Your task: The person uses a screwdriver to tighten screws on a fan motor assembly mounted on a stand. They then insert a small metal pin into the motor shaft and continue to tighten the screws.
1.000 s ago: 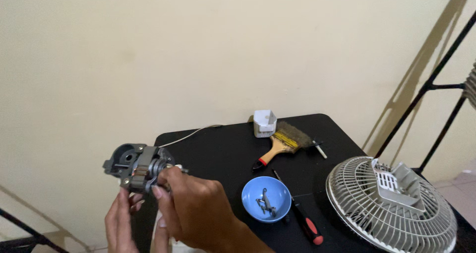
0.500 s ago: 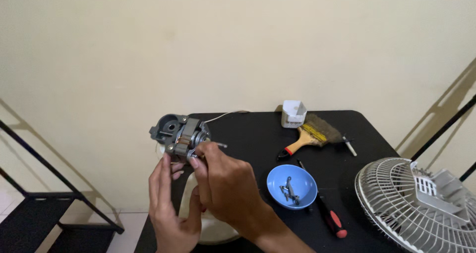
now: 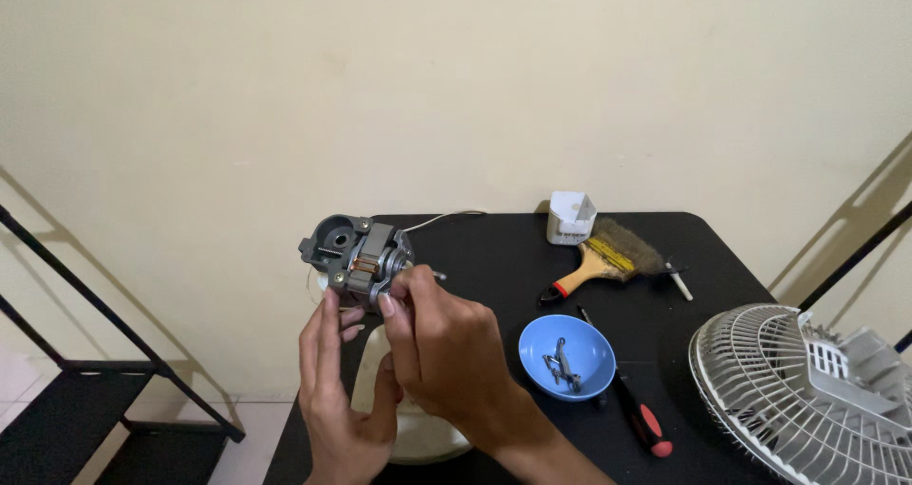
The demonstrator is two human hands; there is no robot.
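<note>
Resting atop both hands' fingertips: fan motor (image 3: 357, 252)

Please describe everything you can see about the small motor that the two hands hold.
The motor is small and grey, seemingly metal, with a rounded end cap at the left, screws at its corners and copper windings showing in the middle. It is held up in the air over the left edge of the black table. The left hand supports it from below; the right hand pinches its right side. A thin white wire runs from it.
</note>
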